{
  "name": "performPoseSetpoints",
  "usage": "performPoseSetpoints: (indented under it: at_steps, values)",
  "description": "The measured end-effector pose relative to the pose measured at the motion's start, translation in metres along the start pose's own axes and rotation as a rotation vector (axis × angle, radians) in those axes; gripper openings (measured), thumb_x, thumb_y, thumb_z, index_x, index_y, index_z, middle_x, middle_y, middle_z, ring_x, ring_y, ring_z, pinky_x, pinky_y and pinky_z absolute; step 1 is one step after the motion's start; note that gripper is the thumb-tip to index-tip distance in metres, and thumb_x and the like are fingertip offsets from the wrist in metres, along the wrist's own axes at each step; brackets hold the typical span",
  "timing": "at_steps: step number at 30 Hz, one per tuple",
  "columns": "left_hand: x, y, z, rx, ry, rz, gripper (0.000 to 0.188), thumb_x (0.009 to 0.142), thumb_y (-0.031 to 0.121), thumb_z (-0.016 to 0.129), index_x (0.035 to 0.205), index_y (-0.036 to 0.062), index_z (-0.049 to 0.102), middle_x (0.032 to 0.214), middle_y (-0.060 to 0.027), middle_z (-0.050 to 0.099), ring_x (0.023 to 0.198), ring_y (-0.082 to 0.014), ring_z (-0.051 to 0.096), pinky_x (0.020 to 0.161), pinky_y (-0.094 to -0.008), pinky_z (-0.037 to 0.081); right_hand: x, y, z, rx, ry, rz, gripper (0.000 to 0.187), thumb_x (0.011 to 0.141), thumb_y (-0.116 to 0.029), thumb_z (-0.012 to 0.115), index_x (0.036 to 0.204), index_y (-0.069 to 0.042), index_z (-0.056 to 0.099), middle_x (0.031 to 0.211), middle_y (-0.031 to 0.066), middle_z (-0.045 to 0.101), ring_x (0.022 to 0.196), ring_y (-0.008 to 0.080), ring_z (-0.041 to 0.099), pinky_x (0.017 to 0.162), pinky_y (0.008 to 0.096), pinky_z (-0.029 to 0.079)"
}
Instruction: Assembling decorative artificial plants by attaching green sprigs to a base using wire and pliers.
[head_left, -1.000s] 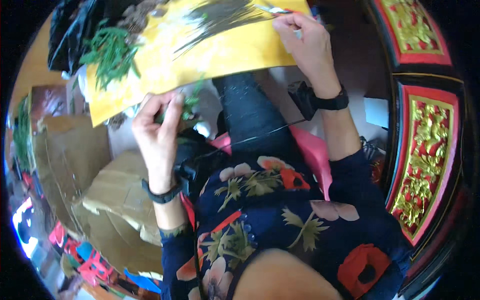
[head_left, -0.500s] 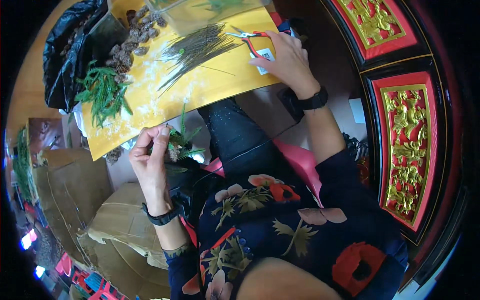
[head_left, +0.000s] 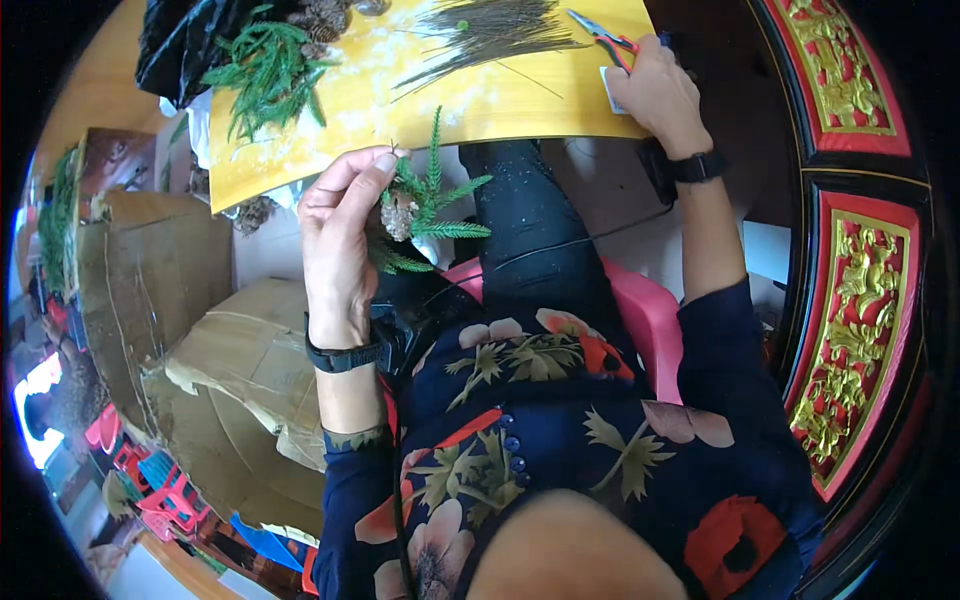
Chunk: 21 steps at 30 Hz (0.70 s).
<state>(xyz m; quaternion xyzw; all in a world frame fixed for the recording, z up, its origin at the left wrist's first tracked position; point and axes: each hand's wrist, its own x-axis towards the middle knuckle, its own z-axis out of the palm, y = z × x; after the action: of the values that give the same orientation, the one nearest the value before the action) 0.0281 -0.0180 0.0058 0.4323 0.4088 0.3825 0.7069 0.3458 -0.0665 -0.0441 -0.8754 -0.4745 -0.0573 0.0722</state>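
Observation:
My left hand [head_left: 345, 215] pinches a green artificial pine sprig [head_left: 440, 195] near its top, just off the table's front edge. A brown pine cone [head_left: 398, 216] with whitish tips sits among the sprig's needles. My right hand [head_left: 662, 98] is closed round the red-and-black handles of a pair of pliers [head_left: 605, 38] at the table's right end. The pliers' jaws point away to the upper left and look closed. Part of the handles is hidden by my fingers. Beside them lies a bundle of thin dark wires [head_left: 490, 35].
White flecks dot the yellow tabletop [head_left: 350, 120]. Green sprigs [head_left: 270, 75], pine cones [head_left: 322, 18] and a black plastic bag [head_left: 185, 50] are at the far left. Torn cardboard boxes [head_left: 240, 350] stand to my left; a carved red-and-gold panel [head_left: 858, 330] rises on my right.
The whole view has shifted, so the table sits higher in it. The sprig and cone have turned more into sight. The pliers' handles have come closer together in my right hand.

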Motion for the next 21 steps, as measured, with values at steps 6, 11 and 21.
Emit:
performPoseSetpoints:
  at_steps: [6, 11, 21]
  values:
    - [0.000, 0.002, -0.009, -0.047, -0.075, -0.028, 0.014, 0.084, 0.010, 0.060, 0.093, -0.0009, 0.064, 0.089, -0.0067, 0.067, 0.072, -0.0083, 0.058, 0.065, -0.0212, 0.046, -0.044, -0.030, -0.039, 0.696, -0.235, -0.161, 0.037, 0.078, -0.024, 0.056, 0.107, -0.002, 0.051, 0.082, 0.0138, 0.057, 0.075, 0.0282, 0.057, 0.071, 0.0345, 0.046]
    - [0.003, 0.001, -0.009, -0.156, -0.196, -0.056, 0.019, 0.082, 0.009, 0.056, 0.096, -0.0019, 0.061, 0.088, -0.0080, 0.065, 0.072, -0.0107, 0.058, 0.066, -0.0222, 0.046, -0.061, -0.067, -0.052, 0.851, -0.329, -0.546, 0.037, 0.073, -0.012, 0.058, 0.108, -0.003, 0.049, 0.082, 0.0121, 0.053, 0.071, 0.0253, 0.052, 0.070, 0.0318, 0.043]
    - [0.000, 0.001, -0.016, -0.339, -0.284, -0.110, 0.022, 0.078, 0.007, 0.054, 0.096, -0.0040, 0.058, 0.087, -0.0118, 0.062, 0.081, -0.0183, 0.058, 0.076, -0.0283, 0.046, -0.057, -0.086, -0.039, 0.850, -0.224, -0.852, 0.045, 0.066, -0.004, 0.059, 0.110, -0.004, 0.047, 0.090, 0.0127, 0.055, 0.080, 0.0261, 0.055, 0.074, 0.0359, 0.046]
